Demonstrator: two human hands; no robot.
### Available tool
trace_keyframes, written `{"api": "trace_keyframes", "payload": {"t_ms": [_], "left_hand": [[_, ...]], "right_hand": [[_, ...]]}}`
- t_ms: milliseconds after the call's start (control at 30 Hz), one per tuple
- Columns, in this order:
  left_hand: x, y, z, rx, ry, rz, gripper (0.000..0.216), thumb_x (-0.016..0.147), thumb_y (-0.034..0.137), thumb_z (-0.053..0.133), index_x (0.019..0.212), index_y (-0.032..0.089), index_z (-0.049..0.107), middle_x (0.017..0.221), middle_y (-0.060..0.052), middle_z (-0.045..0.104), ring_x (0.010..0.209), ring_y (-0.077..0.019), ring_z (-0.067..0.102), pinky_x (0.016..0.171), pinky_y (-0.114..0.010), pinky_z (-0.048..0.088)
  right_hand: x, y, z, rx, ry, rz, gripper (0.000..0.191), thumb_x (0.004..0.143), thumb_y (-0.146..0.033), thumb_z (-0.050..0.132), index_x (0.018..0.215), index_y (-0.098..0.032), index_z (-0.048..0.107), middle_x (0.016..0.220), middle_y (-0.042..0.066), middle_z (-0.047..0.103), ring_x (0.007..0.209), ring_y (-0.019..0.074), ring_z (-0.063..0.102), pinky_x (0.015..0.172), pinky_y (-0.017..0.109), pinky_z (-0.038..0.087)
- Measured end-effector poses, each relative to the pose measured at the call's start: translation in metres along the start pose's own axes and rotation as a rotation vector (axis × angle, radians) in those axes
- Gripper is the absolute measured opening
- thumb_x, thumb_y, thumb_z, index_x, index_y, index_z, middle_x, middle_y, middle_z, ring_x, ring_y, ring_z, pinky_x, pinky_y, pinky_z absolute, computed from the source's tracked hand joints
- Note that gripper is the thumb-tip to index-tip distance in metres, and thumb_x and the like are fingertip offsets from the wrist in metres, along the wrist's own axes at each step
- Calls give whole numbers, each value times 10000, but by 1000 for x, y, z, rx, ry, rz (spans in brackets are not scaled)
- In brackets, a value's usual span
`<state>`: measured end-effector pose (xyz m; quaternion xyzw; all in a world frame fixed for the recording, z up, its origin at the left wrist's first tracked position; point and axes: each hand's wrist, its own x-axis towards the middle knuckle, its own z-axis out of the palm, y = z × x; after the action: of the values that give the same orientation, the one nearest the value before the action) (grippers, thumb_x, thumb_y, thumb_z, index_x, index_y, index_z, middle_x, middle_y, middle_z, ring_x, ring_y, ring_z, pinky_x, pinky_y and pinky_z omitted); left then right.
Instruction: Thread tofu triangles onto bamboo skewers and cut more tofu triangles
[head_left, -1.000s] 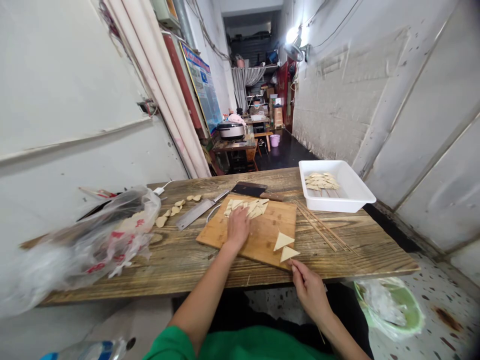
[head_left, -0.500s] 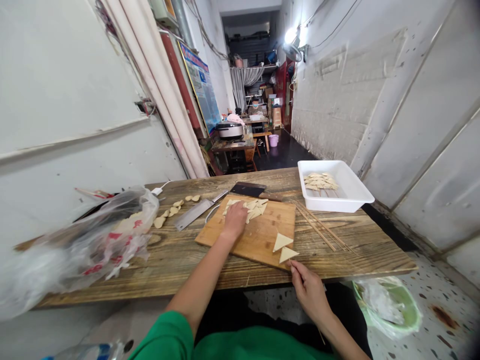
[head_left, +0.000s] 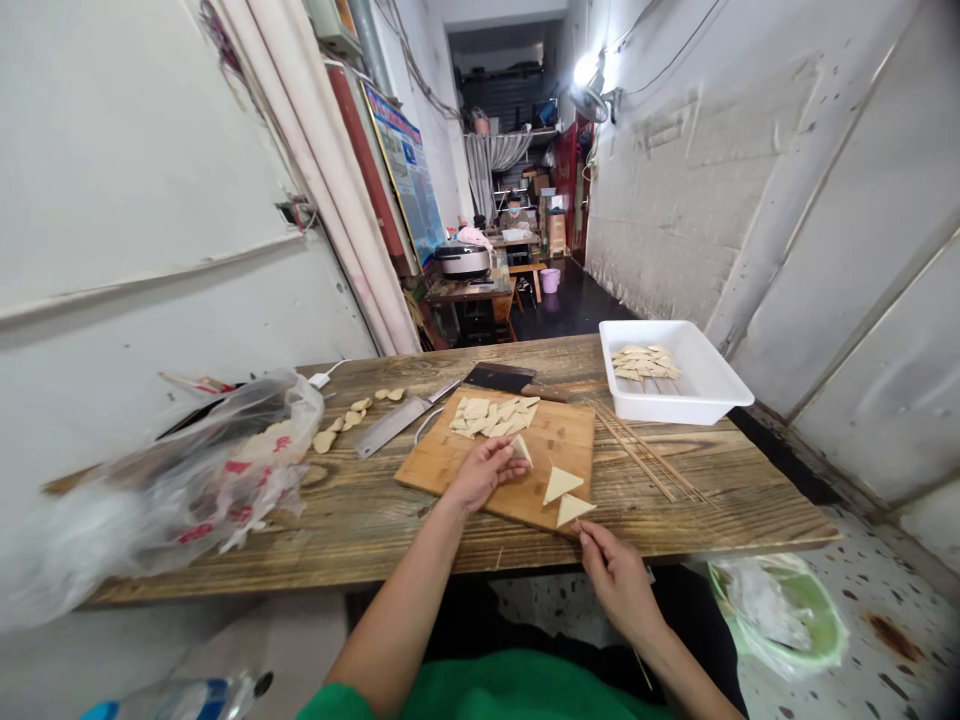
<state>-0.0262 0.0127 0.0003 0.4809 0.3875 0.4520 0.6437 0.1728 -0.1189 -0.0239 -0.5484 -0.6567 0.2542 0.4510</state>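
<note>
Over the middle of the wooden cutting board (head_left: 431, 468), my left hand (head_left: 484, 472) pinches a pale triangular slice (head_left: 521, 451) that looks like tofu or dough. My right hand (head_left: 611, 562), at the board's near right corner, grips a thin wooden skewer (head_left: 643, 670) whose tail hangs below the hand. Two triangles are threaded on it, the upper triangle (head_left: 561, 485) and the lower triangle (head_left: 574, 510). A heap of loose triangles (head_left: 491, 415) lies along the board's far side, beyond my left hand.
Behind the board lie a dark cleaver (head_left: 499, 377) and, to its left, a steel cleaver (head_left: 394, 425). Bare skewers (head_left: 641, 455) rest on the right. A white tray (head_left: 675, 408) holds filled skewers. A plastic bag (head_left: 225, 470) and round pale pieces (head_left: 352, 412) are leftward.
My left hand has drawn back from the heap toward me and now holds one triangle. My right hand and the skewer have stayed nearly in place.
</note>
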Motion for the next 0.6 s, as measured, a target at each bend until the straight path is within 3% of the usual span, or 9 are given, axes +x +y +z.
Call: {"api": "trace_keyframes", "payload": {"t_ms": [167,267,333,433,533,600], "left_hand": [[4,-5,0,591,93,259,186,706,219,589,874,159,639,889,-67,653,816,-171,609,788,-315,480],[-3,-1,8,839,175,391,265,666,157,581,919,184,655,1068,-74,613,979,-193,568,895,-335,435],[-16,2,20,895,241,464,278,683,177,587,952,192,656,1151,-82,574,1074,-202,523,963,-347,383],[-41,6,44,891,364,516,216,749,294,581,917,195,674,1118,-97,591,1076,-221,524,981,-394,349],[-56,9,63,913,435,489,234,723,389,624,865,218,694,1194,-98,556,1135,-270,475,1024,-480,239],[-56,10,69,836,418,408,255,702,424,640,819,207,702,1173,-105,573,1121,-278,483,1016,-480,243]], "right_hand": [[0,-2,-1,37,-1,52,326,883,-352,384,967,-149,625,538,17,580,531,168,585,475,226,440],[1,-3,-1,62,29,77,317,883,-363,394,941,-149,621,508,-4,546,490,149,545,450,214,403],[3,-5,0,86,50,84,306,883,-367,401,903,-149,615,498,-18,519,466,132,510,439,207,379],[8,-9,4,130,85,83,285,881,-369,410,829,-157,593,482,-43,473,432,108,456,438,201,354],[14,-14,11,191,105,83,273,882,-369,409,807,-161,569,469,-60,442,414,96,428,436,198,342],[18,-18,17,240,111,82,267,885,-369,404,815,-162,558,471,-65,437,410,93,419,430,196,335]]}}
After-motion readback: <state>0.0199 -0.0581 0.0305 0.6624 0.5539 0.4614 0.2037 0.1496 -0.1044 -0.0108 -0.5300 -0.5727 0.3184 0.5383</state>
